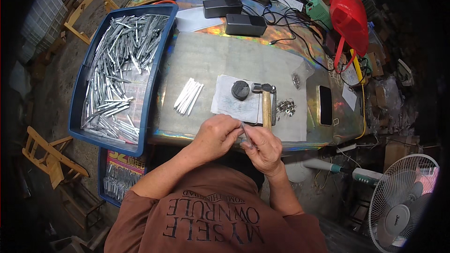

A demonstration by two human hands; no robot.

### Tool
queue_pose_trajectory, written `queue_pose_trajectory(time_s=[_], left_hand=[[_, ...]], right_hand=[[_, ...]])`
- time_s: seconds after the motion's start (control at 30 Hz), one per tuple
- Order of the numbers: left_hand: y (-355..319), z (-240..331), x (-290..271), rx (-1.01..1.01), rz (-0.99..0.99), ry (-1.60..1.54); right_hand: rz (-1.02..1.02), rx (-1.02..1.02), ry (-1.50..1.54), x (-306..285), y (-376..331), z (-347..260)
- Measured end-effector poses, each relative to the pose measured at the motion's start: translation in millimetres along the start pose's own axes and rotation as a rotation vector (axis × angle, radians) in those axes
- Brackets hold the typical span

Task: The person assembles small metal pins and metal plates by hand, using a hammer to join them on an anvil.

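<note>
At the table's near edge my left hand [216, 134] and my right hand [265, 149] meet, fingers closed in a pinch. Between them is a thin, silvery metal piece [246, 134], partly hidden by the fingers. Just beyond lies a hammer [266, 107] with a wooden handle and metal head. Left of its head, a dark round block [240, 90] sits on a whitish folded cloth or paper [223, 100]. Several slim silvery rods [189, 96] lie side by side farther left. A heap of small shiny metal bits [286, 107] is right of the hammer.
A blue tray [153, 80] full of silvery rods stands left, with another blue tray [101, 178] below. Black boxes [246, 25] and cables occupy the far side. A phone [324, 105], red bag [349, 21] and fan [398, 206] are at right.
</note>
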State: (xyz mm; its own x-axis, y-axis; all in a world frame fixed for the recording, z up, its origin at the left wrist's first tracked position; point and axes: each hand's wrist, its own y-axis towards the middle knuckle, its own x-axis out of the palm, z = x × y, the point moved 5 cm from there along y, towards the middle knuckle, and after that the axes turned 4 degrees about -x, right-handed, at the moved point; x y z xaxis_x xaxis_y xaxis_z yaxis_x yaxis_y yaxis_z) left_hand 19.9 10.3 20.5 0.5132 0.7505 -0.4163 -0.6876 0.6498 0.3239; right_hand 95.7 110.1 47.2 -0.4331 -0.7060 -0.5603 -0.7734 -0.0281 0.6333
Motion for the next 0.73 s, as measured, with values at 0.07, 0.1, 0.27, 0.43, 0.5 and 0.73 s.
queue_pose_trajectory(time_s=[0.07,0.1,0.27,0.43,0.5,0.73], left_hand=[[-3.1,0.1,1.5,0.018,0.021,0.026],[-4.2,0.5,1.3,0.039,0.041,0.052],[-7.2,-6.4,4.3,0.093,0.044,0.117],[-9.1,-6.7,2.7,0.157,0.057,0.174],[-9.2,-5.4,1.0,0.223,0.065,0.160],[-17.1,-3.3,-11.6,0.214,0.089,0.182]], right_hand=[[0.031,-0.011,-0.004,5.1,-4.7,1.9],[0.064,-0.021,-0.011,6.0,-6.6,2.0],[0.141,0.120,0.020,10.5,-13.5,3.6],[0.216,0.289,0.122,11.5,-22.1,10.9],[0.252,0.573,0.356,14.5,-26.6,18.2],[0.235,0.797,0.761,25.4,-19.7,16.6]])
